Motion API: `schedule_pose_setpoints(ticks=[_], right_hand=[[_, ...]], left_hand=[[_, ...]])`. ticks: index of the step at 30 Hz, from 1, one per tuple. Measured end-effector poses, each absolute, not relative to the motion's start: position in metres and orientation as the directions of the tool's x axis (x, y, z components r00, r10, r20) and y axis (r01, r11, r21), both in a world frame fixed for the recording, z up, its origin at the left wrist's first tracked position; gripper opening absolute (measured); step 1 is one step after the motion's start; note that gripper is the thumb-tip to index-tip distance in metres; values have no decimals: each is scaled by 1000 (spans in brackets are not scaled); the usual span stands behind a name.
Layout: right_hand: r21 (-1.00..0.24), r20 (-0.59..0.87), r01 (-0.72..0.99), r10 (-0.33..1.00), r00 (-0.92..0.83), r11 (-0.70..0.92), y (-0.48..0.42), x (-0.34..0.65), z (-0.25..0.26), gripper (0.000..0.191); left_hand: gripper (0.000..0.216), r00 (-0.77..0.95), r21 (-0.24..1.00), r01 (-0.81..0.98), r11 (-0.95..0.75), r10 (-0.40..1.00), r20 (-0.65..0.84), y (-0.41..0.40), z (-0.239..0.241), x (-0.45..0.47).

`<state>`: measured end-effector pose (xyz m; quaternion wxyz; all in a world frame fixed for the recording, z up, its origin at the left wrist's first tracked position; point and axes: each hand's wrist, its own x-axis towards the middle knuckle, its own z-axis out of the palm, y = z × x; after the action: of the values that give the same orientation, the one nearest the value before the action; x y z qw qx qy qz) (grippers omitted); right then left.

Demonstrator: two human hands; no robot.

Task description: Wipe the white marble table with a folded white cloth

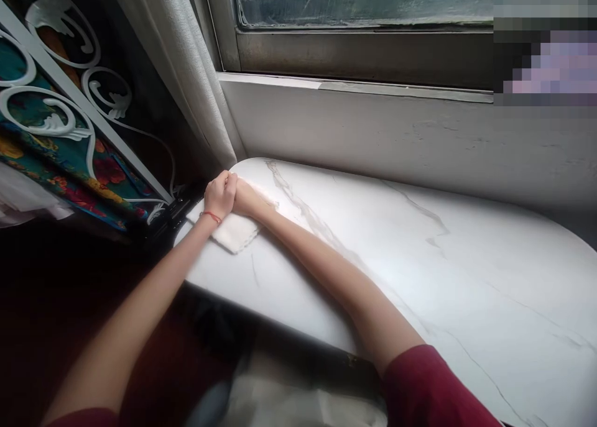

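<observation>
A folded cream-white cloth [237,233] lies flat at the far left end of the white marble-patterned table [420,259]. My left hand [221,196], with a thin red cord at its wrist, is closed with curled fingers against my right hand and rests on the cloth. My right hand [244,197] presses on the same cloth, its wrist bent and its fingers mostly hidden behind my left hand. Both arms reach out toward that rounded corner. Part of the cloth shows in front of the hands and a little beyond the right wrist.
A low wall with a sill [349,90] and a metal-framed window [364,51] runs along the table's far side. A pale curtain [186,60] hangs at the corner. To the left stands a white scrolled metal frame [88,104] with flowered cloth [84,191] behind it.
</observation>
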<state>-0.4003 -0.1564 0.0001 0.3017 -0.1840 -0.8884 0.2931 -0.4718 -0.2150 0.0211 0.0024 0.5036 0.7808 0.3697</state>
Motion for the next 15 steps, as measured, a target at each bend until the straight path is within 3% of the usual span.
schedule_pose_setpoints(ticks=[6,15], right_hand=[[-589,391,292,583,-713,753,-114,-384,3,15],[-612,456,308,644,-615,728,-65,-351,-6,18]], left_hand=[[34,-359,650,760,-12,825,435,-155,12,-472],[32,-286,710,687,-156,840,462,-98,8,-439]])
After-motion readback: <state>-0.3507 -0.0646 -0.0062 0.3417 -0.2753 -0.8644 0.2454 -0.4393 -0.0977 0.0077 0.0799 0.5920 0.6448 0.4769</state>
